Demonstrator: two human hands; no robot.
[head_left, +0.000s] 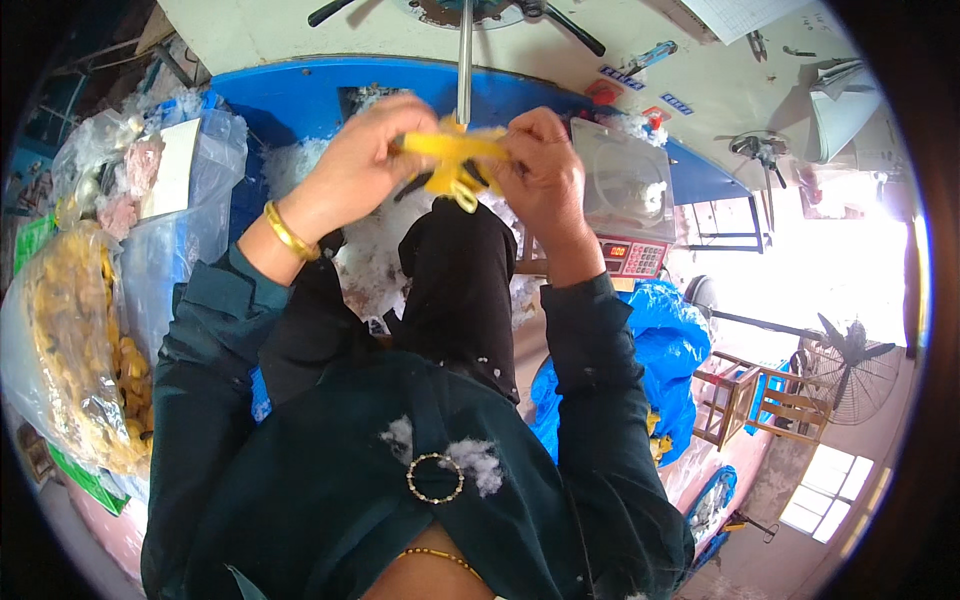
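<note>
A small yellow piece (455, 148), perhaps soft cloth, with black parts and a pale yellow loop at its lower end, is held between my two hands above my knees. My left hand (385, 150) pinches its left side, and my right hand (542, 165) grips its right side; both are closed. Motion blurs the piece, so its exact kind is unclear. Just beyond it, a thin metal tube (464, 70) points down toward the piece; whether the two touch, I cannot tell. White fluff (370, 255) lies around my legs.
On the left stands a clear bag (75, 340) full of yellow pieces. To the right are a digital scale (636, 258), a blue plastic bag (668, 335), wooden stools (725, 400) and a standing fan (850, 365). A screwdriver (650, 58) lies on the white surface ahead.
</note>
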